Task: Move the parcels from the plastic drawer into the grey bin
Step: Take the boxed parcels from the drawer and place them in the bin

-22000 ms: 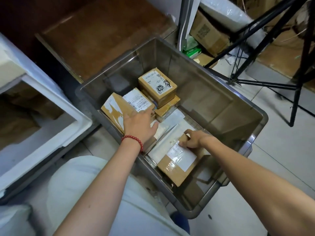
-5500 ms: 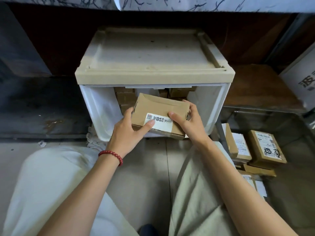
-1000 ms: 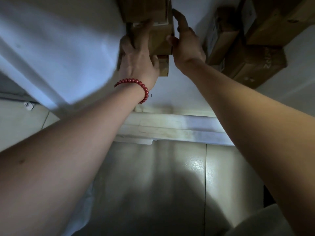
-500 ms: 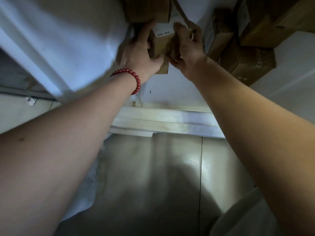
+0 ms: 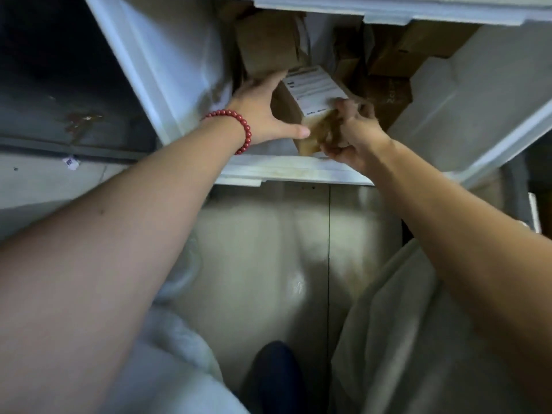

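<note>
Head view: both forearms reach forward into the white plastic drawer, whose open side faces the camera
Left hand: spread along the left side of the labelled parcel, with the fingers stretched to its far edge and the thumb hooked under its near lower corner, so the box is clamped between them
Right hand: fingers curled round the parcel's near right corner and gripping it; the hand is blurred, so single fingers are hard to tell apart
Labelled parcel: brown carton with a white label on top, tilted, held between the two hands just inside the drawer's front lip
Other parcels: brown cartons in the drawer, one just beyond the left fingertips, more beyond and to the right of the right fingers
Bead bracelet: red, on the left wrist, just behind the thumb
Tiled floor: pale, below both forearms, on the near side of the hands
</note>
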`<state>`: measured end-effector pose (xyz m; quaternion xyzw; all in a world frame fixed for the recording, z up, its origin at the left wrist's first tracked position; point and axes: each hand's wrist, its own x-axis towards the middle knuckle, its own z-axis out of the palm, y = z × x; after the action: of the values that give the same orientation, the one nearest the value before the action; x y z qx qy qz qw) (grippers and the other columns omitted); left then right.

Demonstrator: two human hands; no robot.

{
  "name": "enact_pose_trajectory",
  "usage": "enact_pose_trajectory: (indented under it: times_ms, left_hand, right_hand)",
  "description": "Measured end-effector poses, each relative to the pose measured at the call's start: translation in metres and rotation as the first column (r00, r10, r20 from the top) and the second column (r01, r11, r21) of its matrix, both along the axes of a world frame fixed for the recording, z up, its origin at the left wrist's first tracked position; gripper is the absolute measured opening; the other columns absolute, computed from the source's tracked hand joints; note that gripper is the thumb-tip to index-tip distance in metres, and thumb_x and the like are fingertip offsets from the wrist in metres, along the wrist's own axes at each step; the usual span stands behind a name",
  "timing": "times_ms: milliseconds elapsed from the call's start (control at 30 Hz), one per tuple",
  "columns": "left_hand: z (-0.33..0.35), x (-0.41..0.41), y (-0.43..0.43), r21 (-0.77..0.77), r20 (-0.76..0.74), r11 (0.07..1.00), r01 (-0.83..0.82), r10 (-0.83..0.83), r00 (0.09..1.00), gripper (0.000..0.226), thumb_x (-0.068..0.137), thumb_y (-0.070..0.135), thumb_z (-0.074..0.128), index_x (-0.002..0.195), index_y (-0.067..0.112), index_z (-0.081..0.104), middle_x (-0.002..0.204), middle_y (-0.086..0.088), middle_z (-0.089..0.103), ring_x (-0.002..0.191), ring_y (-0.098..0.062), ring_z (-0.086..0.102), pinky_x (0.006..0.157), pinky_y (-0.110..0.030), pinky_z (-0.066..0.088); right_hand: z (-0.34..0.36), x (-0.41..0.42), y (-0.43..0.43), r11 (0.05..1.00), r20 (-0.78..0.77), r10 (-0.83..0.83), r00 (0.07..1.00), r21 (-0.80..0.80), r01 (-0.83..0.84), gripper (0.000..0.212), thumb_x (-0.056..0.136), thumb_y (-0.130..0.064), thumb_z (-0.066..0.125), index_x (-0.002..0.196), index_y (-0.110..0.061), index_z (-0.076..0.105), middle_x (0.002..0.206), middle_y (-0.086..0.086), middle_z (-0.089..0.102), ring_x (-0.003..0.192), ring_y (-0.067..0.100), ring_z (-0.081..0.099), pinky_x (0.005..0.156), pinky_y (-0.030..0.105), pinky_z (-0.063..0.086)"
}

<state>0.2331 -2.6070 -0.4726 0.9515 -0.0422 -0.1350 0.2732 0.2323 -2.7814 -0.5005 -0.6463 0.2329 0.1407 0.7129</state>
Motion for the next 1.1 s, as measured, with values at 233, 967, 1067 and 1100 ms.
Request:
enact_pose_trajectory:
  times_ms: [233,967,1067,1100]
  left_hand:
    - [0.034,-0.066,0.012,0.042,0.081,0.999,0.003,-0.007,0.997,0.089,0.081,0.055,0.065,0.151,0.029,0.018,0.153,-0.008,0.030,0.140,-0.024,0.029,0.111,-0.033,0.026]
    - [0.065,-0.196,-0.003,-0.585,0.085,0.780,-0.221,0.330,0.940,0.074,0.082,0.028,0.074,0.133,0.048,0.025,0.125,0.008,0.052,0.111,-0.013,0.061,0.097,-0.033,0.049]
    - [0.069,-0.194,-0.001,-0.581,0.114,0.782,-0.227,0.354,0.928,0.075,0.081,0.023,0.075,0.130,0.051,0.025,0.117,0.014,0.052,0.111,-0.010,0.058,0.095,-0.028,0.047]
    - [0.070,-0.192,0.000,-0.586,0.126,0.776,-0.232,0.370,0.920,0.076,0.081,0.020,0.076,0.132,0.049,0.027,0.115,0.016,0.053,0.110,-0.008,0.058,0.094,-0.025,0.047]
  right_hand:
    - [0.052,-0.065,-0.026,0.993,0.076,0.092,0.993,-0.077,-0.086,0.032,0.100,-0.026,0.046,0.131,-0.020,0.040,0.109,-0.002,0.045,0.087,0.011,0.047,0.057,0.025,0.052]
    - [0.087,-0.157,-0.039,0.977,0.206,0.181,0.962,0.073,-0.200,0.035,0.097,-0.054,0.042,0.116,-0.025,0.045,0.111,0.001,0.065,0.082,0.016,0.072,0.063,0.025,0.056]
    - [0.085,-0.152,-0.041,0.972,0.247,0.176,0.953,0.110,-0.208,0.041,0.095,-0.052,0.046,0.121,-0.021,0.045,0.122,0.004,0.063,0.098,0.022,0.071,0.081,0.033,0.058]
    - [0.085,-0.148,-0.041,0.969,0.256,0.173,0.951,0.128,-0.211,0.043,0.094,-0.051,0.048,0.125,-0.020,0.048,0.124,0.004,0.064,0.103,0.023,0.069,0.092,0.039,0.054]
